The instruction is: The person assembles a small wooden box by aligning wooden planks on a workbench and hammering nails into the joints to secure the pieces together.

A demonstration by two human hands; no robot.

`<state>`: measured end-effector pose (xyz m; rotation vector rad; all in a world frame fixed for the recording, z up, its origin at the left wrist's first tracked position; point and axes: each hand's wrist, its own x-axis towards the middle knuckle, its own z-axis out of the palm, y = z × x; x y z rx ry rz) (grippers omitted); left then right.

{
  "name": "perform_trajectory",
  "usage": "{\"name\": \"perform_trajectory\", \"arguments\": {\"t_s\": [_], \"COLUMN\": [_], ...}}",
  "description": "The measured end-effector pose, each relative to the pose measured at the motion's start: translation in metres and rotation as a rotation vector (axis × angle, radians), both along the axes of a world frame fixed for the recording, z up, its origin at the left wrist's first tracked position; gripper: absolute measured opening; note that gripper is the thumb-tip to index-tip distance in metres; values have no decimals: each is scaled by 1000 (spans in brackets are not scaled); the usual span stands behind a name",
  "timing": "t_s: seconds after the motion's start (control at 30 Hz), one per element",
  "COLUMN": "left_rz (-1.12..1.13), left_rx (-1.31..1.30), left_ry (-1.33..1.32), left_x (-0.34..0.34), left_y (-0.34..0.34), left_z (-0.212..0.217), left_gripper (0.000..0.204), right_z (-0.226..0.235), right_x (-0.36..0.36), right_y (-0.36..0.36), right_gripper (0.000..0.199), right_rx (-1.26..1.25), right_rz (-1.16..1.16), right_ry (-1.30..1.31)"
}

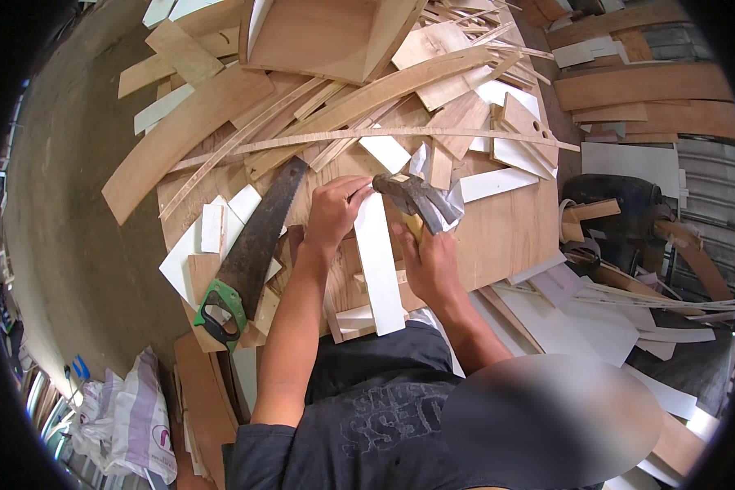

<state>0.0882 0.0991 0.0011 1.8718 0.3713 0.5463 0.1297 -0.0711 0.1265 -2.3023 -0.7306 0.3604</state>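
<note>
Hands: While a claw hammer with a dull metal head and a yellowish handle is gripped in the right hand, the left hand is closed, fingertips drawn together at the far end of a long, flat, white-faced strip of board; whether the strip itself or some tiny item is pinched cannot be told.
Strip: It is laid lengthwise toward the body over the near part of a broad wooden surface, its near end beside the dark shirt.
Hammer: The head is held just beside the left fingertips; whether the strip is touched cannot be made out.
Handling: The strip is judged light and stiff, its smooth face a little slippery, so it is best grasped by both long edges, clear of the hammer head. The hammer is judged head-heavy and best held low on its handle.
Saw: A green-handled handsaw with a dark, broad blade is left lying beyond the left forearm.
</note>
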Motion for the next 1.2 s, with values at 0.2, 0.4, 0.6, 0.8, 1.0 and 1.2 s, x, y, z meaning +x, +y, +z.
{"name": "perform_trajectory", "arguments": {"t_s": [0.2,0.4,0.6,0.8,1.0,1.2], "left_rz": [13,-40,-27,-1,-38,-67], "left_rx": [-14,34,-50,-2,-2,18], "left_ry": [0,-86,-11,-13,-9,-68], "left_x": [-1,4,2,1,4,-2], "left_y": [1,3,0,1,7,3], "left_z": [-8,1,-1,-7,2,1], "left_gripper": [18,17,17,16,17,19], "right_z": [-8,-42,-30,-6,-1,-7], "right_x": [-2,-7,-7,-11,-6,-6], "right_y": [4,-12,-12,-1,5,-2], "right_gripper": [39,37,39,38,38,38], "right_rx": [-17,-64,-7,169,-91,-143], "right_rz": [51,2,61,68,-17,-62], "right_ry": [-20,-74,-124,-128,30,126]}}
